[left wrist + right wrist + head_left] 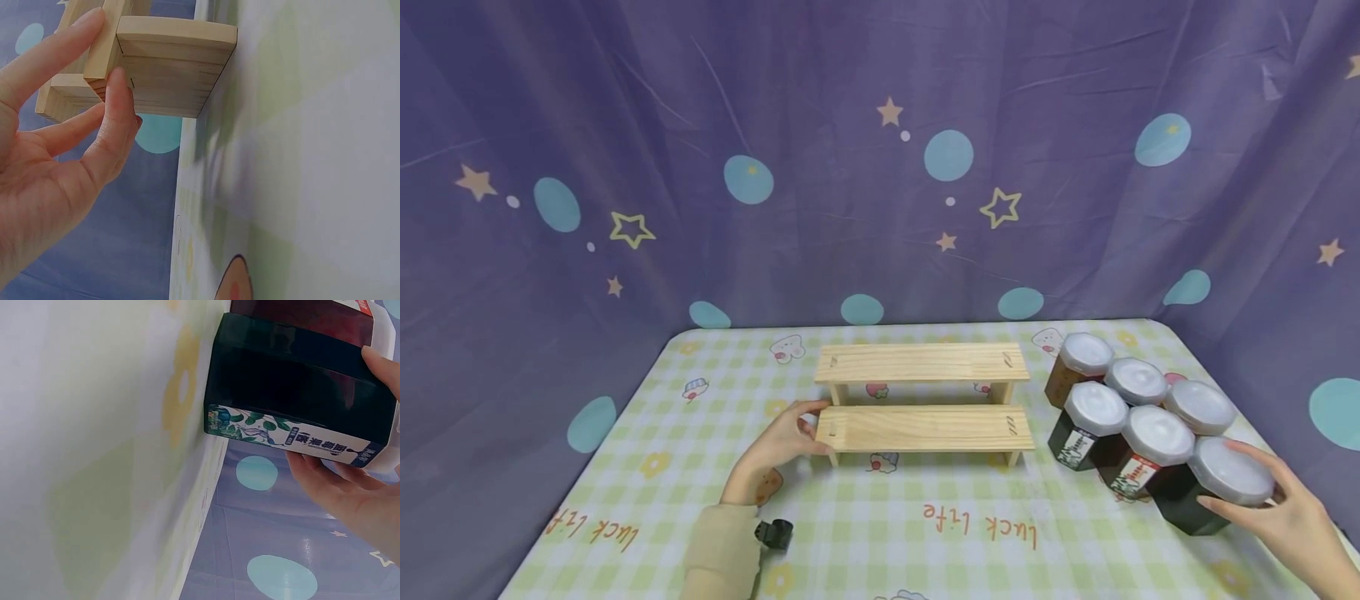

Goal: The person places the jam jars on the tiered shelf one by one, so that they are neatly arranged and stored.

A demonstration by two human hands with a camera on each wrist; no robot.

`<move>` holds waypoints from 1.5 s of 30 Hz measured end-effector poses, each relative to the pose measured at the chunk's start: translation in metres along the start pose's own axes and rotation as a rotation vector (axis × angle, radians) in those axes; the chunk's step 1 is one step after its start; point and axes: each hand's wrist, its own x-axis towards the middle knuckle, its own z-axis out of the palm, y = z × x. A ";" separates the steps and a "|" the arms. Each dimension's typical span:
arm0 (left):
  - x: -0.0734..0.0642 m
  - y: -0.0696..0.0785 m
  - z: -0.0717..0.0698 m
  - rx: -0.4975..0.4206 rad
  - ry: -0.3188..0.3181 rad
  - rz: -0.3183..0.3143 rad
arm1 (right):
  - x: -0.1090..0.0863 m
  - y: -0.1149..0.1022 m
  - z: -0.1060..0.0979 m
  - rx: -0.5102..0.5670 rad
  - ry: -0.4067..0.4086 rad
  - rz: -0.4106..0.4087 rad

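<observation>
A two-step wooden shelf [925, 428] of pale boards stands in the middle of the table. At its left end my left hand [786, 436] grips the lower board between thumb and fingers; in the left wrist view the fingertips [115, 94] touch the board's end [103, 69]. On the right, my right hand [1288, 517] holds the nearest dark jar [1187, 500] around its whitish lid, thumb on one side and fingers on the other. The right wrist view shows this jar [294, 378] on its base on the cloth, with a leafy printed label [294, 434]. Its contents look nearly black.
Several more lidded jars cluster beside the held one, among them a red-labelled jar [1142, 475], a dark jar [1078, 442] and a brown one [1063, 379]. A checked tablecloth [700, 450] covers the table. Purple star-patterned curtain [820, 242] surrounds the back and sides.
</observation>
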 end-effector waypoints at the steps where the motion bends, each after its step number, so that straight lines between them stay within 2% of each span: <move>1: 0.000 0.000 0.000 -0.004 0.002 0.001 | 0.000 -0.001 0.000 0.003 0.010 -0.003; 5: 0.000 -0.001 0.000 -0.011 0.004 0.003 | -0.003 -0.004 0.002 0.005 0.062 -0.013; 10: 0.000 0.000 -0.001 -0.008 0.001 0.002 | -0.007 -0.010 0.001 -0.004 0.131 0.068; 13: 0.000 0.000 -0.001 -0.004 0.000 0.001 | -0.007 -0.013 -0.001 0.020 0.178 0.075; 19: -0.001 0.000 -0.001 -0.001 -0.003 0.006 | -0.003 -0.018 -0.003 0.092 0.248 -0.046; 23: -0.001 -0.001 -0.002 -0.005 -0.009 0.015 | 0.000 -0.016 -0.006 0.100 0.233 -0.143; 27: -0.003 0.003 -0.002 -0.014 -0.014 0.019 | 0.002 -0.017 -0.011 0.111 0.215 -0.155; 30: -0.009 0.017 -0.001 -0.012 -0.022 0.022 | 0.004 -0.020 -0.014 0.126 0.234 -0.140; 31: -0.010 0.020 -0.001 -0.013 -0.025 0.020 | 0.005 -0.018 -0.016 0.123 0.243 -0.138; 32: -0.010 0.019 -0.001 -0.014 -0.026 0.018 | 0.008 -0.010 -0.016 0.114 0.257 -0.144; 34: -0.009 0.016 -0.001 -0.009 -0.024 0.020 | 0.011 -0.007 -0.019 0.105 0.274 -0.152; 38: -0.001 -0.001 -0.001 -0.008 -0.018 0.023 | 0.016 -0.015 -0.025 0.023 0.326 -0.142; 39: -0.001 -0.001 -0.001 -0.007 -0.018 0.024 | 0.015 -0.025 -0.028 0.005 0.322 -0.127; 41: -0.001 -0.002 -0.001 -0.007 -0.012 0.014 | 0.017 -0.033 -0.033 -0.049 0.316 -0.109; 45: 0.000 -0.003 -0.001 -0.004 -0.004 0.002 | 0.023 -0.035 -0.040 -0.089 0.276 -0.108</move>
